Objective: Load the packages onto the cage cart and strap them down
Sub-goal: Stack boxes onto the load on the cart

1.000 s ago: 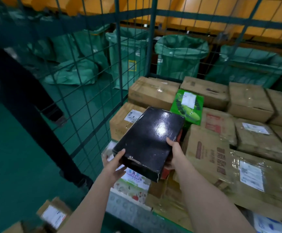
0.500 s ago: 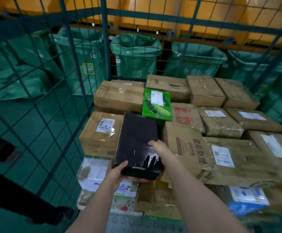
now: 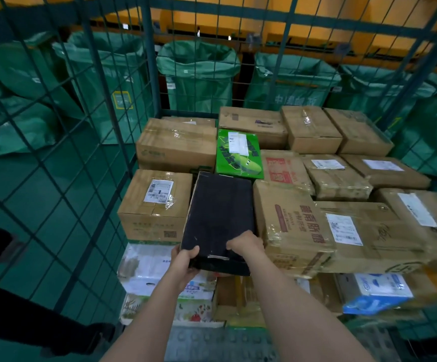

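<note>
One black box (image 3: 220, 215): flat, matte, scuffed top.

Flat box (image 3: 220, 218) lies between small carton (image 3: 157, 202) at left and long carton (image 3: 290, 226) at right — printed package (image 3: 238, 155) just behind it; all inside cage cart (image 3: 151, 74), sacks (image 3: 199, 74) beyond its mesh.

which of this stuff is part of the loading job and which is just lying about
Job: black box, gripped by left hand and right hand; cage cart; brown boxes; green box.
Lying about: green sacks beyond the mesh.
</note>
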Motion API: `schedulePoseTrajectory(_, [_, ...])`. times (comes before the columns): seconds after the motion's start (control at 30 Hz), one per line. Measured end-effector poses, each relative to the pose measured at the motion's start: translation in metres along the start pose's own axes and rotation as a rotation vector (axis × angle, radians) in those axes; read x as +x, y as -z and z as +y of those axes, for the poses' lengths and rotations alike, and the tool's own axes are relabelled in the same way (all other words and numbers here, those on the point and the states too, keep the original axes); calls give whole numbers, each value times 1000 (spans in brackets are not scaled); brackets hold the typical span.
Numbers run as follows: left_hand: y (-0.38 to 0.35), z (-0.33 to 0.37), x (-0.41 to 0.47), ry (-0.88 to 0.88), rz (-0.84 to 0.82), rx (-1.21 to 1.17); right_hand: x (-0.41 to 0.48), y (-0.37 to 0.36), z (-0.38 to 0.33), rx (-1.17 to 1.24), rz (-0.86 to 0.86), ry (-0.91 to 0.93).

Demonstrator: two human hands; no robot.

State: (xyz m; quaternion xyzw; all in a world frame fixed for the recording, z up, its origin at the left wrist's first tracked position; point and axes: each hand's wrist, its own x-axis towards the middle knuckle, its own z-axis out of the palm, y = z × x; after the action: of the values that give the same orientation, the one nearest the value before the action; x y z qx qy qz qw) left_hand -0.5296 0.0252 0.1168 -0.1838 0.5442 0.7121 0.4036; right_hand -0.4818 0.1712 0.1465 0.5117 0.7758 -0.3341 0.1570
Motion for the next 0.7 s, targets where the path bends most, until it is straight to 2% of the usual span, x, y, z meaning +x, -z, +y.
schedulePoseTrajectory(0.17, [-8, -3, 6, 25, 27, 3, -14, -6, 1, -185, 44, 107])
schedulePoseTrajectory(0.2, [-7, -5, 5, 32, 42, 85, -16, -8, 2, -246, 48, 132])
schedulePoseTrajectory(0.27, [-4, -9, 7, 23, 93, 402, -16, -8, 4, -316, 27, 185])
schedulePoseTrajectory(0.4, [3, -9, 14, -125, 167, 975, -18, 4, 12, -354, -73, 253])
schedulePoseTrajectory(0.47, [-2, -7, 11, -180, 220, 1131, -17, 7, 14, -312, -122, 251])
schedulePoseTrajectory(0.6, [-24, -5, -6, -421, 220, 1396, -18, 14, 14, -68, -136, 279])
schedulePoseTrajectory(0.7, [-32, 1, -10, -585, 170, 1333, -19, 23, 12, 103, -91, 348])
